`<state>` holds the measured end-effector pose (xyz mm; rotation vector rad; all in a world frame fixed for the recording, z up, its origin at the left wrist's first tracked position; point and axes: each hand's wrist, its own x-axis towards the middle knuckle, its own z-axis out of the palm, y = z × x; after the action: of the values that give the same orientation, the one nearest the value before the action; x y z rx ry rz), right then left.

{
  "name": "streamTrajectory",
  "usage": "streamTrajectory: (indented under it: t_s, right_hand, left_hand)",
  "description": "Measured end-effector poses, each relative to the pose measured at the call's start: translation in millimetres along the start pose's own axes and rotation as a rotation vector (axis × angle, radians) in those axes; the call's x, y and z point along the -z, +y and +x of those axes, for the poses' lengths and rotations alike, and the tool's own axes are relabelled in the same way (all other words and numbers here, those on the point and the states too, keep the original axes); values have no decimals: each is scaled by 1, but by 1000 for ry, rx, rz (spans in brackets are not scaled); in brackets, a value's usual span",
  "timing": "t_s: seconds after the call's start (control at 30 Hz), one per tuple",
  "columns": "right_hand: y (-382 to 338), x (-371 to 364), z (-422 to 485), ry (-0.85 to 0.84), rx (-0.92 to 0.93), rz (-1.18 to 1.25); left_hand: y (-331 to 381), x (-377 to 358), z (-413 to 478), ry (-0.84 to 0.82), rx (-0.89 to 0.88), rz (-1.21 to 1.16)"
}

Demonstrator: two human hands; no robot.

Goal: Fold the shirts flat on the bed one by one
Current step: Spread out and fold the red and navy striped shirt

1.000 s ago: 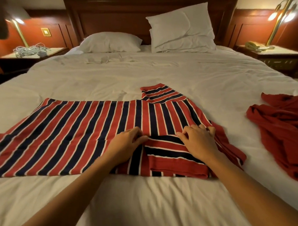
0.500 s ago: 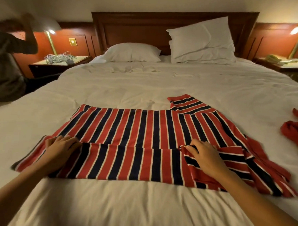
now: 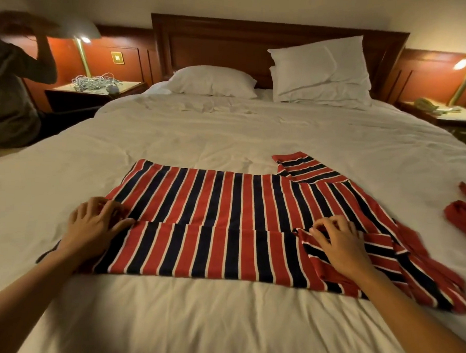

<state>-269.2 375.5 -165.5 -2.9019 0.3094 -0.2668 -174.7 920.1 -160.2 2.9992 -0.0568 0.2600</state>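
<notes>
Our left hand (image 3: 96, 225) has slid to the hem of the red-navy-white striped fabric shirt (image 3: 225, 200); it and our right hand (image 3: 338, 243) (at the sleeve) pinch cloth; near fold looks set.

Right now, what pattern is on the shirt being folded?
The shirt has red and navy stripes split by thin white lines; head view.

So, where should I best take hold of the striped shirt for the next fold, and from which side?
Probably the far long edge of the striped shirt, pinched near both corners, with the fingers coming from above and pulling toward you. The near strip is already folded over, while the far edge and the far sleeve lie flat and unfolded.
</notes>
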Motion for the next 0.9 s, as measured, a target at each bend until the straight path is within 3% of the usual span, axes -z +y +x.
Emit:
streamTrajectory:
  t_s: [0.1, 0.2, 0.3, 0.4, 0.5, 0.6, 0.8, 0.9]
  right_hand:
    - [26, 10, -6, -7, -282, -149]
    - [64, 27, -18, -71, -592, -146]
    - [90, 34, -31, -131, -713, -44]
    - [95, 32, -33, -94, -679, -3]
    - [86, 38, -33, -36, -549, -110]
    - [85, 53, -32, -1, -426, -56]
    - [94, 106, -20, -24, -385, -70]
    - [102, 129, -19, -97, -389, -123]
  left_hand:
    - [7, -1, -12, 23, 106, 28]
    - [22, 1, -21, 11, 186, 127]
    - [28, 6, -24, -26, 202, 116]
    - [29, 10, -25, -50, 163, 87]
    - [23, 19, -23, -30, 111, 54]
    - [19, 31, -20, -20, 77, 0]
    - [17, 74, -12, -51, 32, 33]
    - [13, 92, -14, -156, 62, 145]
